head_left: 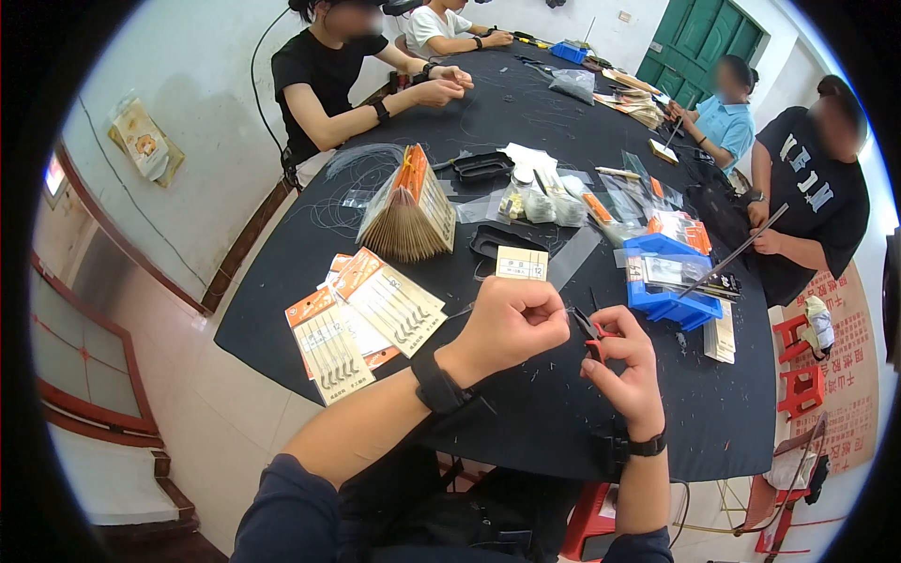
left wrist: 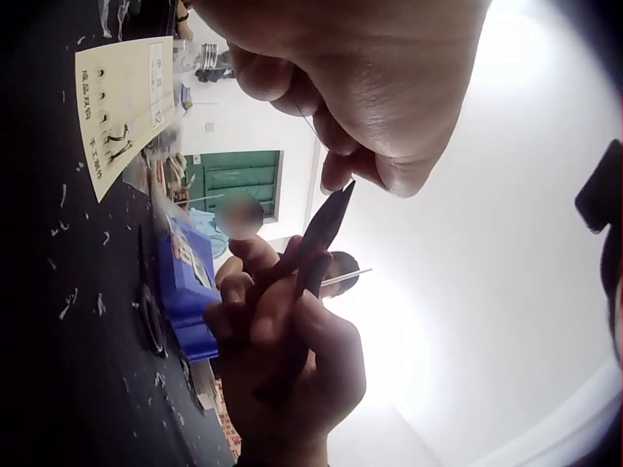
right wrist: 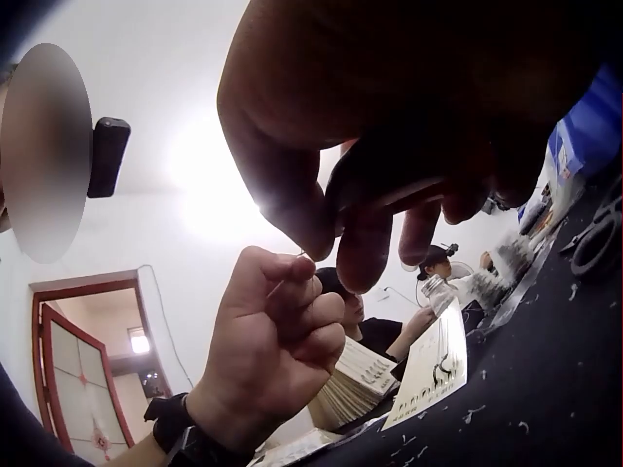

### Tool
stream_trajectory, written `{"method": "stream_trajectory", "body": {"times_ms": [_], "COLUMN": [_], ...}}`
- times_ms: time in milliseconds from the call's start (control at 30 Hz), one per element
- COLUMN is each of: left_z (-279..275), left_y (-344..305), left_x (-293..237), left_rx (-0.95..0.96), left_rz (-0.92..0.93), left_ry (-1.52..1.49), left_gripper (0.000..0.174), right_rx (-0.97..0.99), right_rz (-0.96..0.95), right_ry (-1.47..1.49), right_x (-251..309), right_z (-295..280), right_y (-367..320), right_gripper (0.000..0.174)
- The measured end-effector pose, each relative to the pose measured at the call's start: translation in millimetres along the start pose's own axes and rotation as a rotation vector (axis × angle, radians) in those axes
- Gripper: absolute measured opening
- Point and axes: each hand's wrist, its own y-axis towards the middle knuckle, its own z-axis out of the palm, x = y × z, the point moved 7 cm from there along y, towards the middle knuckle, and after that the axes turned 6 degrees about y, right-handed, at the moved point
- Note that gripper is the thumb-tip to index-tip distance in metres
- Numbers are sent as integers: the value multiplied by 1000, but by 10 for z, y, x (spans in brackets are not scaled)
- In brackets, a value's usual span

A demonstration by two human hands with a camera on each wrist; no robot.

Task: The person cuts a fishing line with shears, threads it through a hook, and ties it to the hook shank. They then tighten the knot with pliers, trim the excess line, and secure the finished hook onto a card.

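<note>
My left hand (head_left: 511, 328) is curled, with thumb and forefinger pinching something tiny; a thin line (left wrist: 307, 119) runs across its fingers in the left wrist view. My right hand (head_left: 624, 371) grips small red-handled cutting pliers (head_left: 587, 327). Their dark tips point at the left fingertips and come right up to them. Both hands are raised over the black table, close together. Just beyond the left hand lies a cream card (head_left: 522, 264), which carries small hooks on short lines in the left wrist view. What the left fingertips pinch is mostly hidden.
Orange-and-cream hook cards (head_left: 328, 342) lie at the left, before a fanned card stack (head_left: 410, 216). A blue bin (head_left: 671, 296) stands at right. Bags and a black tray (head_left: 483, 166) sit farther back. Scissors (right wrist: 596, 243) lie on the black cloth (head_left: 554, 413). Several people sit around the table.
</note>
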Motion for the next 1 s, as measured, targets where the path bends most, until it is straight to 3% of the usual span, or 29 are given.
{"method": "stream_trajectory", "body": {"times_ms": [1000], "left_z": [27], "left_y": [-16], "left_x": [46], "left_rx": [38], "left_rz": [-32], "left_ry": [-25], "left_gripper": [9], "right_rx": [58], "right_rz": [57], "right_ry": [61], "right_x": [-19], "right_z": [71], "right_y": [-3], "right_gripper": [15]}}
